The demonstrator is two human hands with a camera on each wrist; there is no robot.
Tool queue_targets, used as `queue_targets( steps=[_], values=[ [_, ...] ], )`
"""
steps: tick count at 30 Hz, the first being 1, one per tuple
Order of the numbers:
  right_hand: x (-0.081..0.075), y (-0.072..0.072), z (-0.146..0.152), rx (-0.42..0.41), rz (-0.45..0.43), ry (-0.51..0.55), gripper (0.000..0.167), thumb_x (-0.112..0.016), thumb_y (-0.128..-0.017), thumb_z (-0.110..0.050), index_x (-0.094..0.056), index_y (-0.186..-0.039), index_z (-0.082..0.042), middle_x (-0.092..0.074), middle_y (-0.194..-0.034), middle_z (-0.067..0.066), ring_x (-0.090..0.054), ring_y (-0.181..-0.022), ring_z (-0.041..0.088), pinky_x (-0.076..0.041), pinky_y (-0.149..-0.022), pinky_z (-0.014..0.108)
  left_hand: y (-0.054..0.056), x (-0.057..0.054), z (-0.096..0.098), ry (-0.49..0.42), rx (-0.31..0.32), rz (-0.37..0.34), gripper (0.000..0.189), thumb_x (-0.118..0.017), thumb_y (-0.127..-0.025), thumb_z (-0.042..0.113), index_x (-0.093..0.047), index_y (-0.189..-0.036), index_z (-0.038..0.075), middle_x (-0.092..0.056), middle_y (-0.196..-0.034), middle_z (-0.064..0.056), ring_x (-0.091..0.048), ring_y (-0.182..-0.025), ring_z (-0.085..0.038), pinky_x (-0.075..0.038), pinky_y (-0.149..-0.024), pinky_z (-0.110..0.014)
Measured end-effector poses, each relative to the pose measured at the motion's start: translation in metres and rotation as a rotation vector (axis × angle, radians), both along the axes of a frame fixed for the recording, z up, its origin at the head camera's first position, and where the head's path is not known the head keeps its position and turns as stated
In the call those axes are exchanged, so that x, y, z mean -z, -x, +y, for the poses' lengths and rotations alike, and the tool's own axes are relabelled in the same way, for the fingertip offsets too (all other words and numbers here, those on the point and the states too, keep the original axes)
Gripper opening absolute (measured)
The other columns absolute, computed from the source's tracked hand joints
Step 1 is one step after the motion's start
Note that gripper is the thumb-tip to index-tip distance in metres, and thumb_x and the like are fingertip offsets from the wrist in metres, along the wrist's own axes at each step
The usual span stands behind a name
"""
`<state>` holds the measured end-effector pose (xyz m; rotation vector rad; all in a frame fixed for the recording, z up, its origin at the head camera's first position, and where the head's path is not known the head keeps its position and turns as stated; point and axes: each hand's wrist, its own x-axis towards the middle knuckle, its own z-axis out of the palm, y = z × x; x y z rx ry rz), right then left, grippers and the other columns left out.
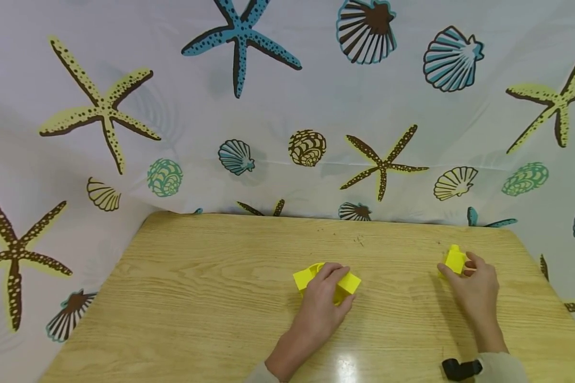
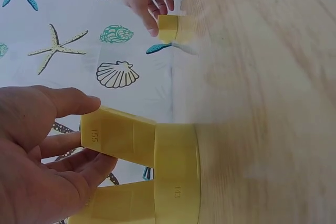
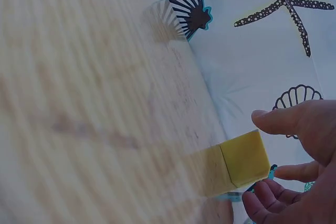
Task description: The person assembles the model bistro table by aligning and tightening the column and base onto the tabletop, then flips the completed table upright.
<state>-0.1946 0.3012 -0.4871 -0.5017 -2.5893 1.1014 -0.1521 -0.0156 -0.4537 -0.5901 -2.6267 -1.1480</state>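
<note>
My left hand [image 1: 318, 306] pinches a yellow block [image 1: 348, 283] between thumb and fingers. In the left wrist view this block bears the number 155 and stands on a curved yellow piece [image 2: 177, 177] marked 143. A second yellow block [image 1: 304, 279] rises beside it from the same curved piece; my hand covers the middle between them. Farther right, my right hand [image 1: 476, 284] is spread around a small yellow block [image 1: 455, 261] with a knob on its far end. In the right wrist view the thumb is just off this block's corner, and the fingers are curved loosely on its other side.
Both hands work over a light wooden table [image 1: 196, 287]. A white cloth [image 1: 278, 106] with starfish and shells hangs along its back and sides. A black curved object [image 1: 460, 369] lies by the right sleeve at the near edge.
</note>
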Motion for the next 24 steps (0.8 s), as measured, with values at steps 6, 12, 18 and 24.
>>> queue_targets(
  steps=[6, 12, 18, 24],
  values=[
    [0.001, 0.0, 0.004, -0.013, -0.083, 0.03, 0.074, -0.069, -0.098, -0.032, -0.041, -0.146, 0.017, -0.053, -0.13, 0.037, -0.057, -0.115, 0.049, -0.052, -0.095, 0.059, -0.001, 0.002, -0.014, -0.037, 0.063, -0.048, 0.049, -0.077, -0.085, -0.002, -0.066, -0.133, 0.002, -0.062, -0.132, -0.007, -0.06, -0.123, -0.023, -0.052, -0.103, -0.032],
    [-0.001, -0.001, 0.008, -0.001, -0.093, 0.009, 0.062, -0.066, -0.097, -0.027, -0.052, -0.136, 0.018, -0.061, -0.122, 0.037, -0.062, -0.106, 0.046, -0.059, -0.079, 0.043, 0.002, 0.002, -0.035, -0.13, 0.131, -0.171, 0.05, -0.067, -0.086, -0.008, -0.066, -0.134, 0.005, -0.061, -0.139, -0.007, -0.054, -0.133, -0.023, -0.046, -0.111, -0.04],
    [0.002, -0.001, 0.009, -0.001, -0.1, 0.009, 0.057, -0.065, -0.095, -0.025, -0.055, -0.134, 0.016, -0.063, -0.122, 0.036, -0.064, -0.107, 0.046, -0.06, -0.081, 0.047, 0.005, 0.001, -0.05, -0.135, 0.097, -0.199, 0.042, -0.074, -0.088, -0.005, -0.071, -0.127, 0.009, -0.061, -0.131, -0.005, -0.055, -0.129, -0.025, -0.049, -0.108, -0.044],
    [0.0, 0.001, 0.003, -0.024, -0.023, 0.009, 0.054, -0.063, -0.097, -0.025, -0.056, -0.137, 0.011, -0.065, -0.123, 0.032, -0.066, -0.107, 0.043, -0.056, -0.077, 0.028, 0.005, 0.003, -0.056, -0.127, 0.004, -0.153, 0.036, -0.089, -0.082, 0.013, -0.073, -0.115, 0.013, -0.056, -0.12, -0.005, -0.059, -0.112, -0.023, -0.056, -0.092, -0.039]
  ],
)
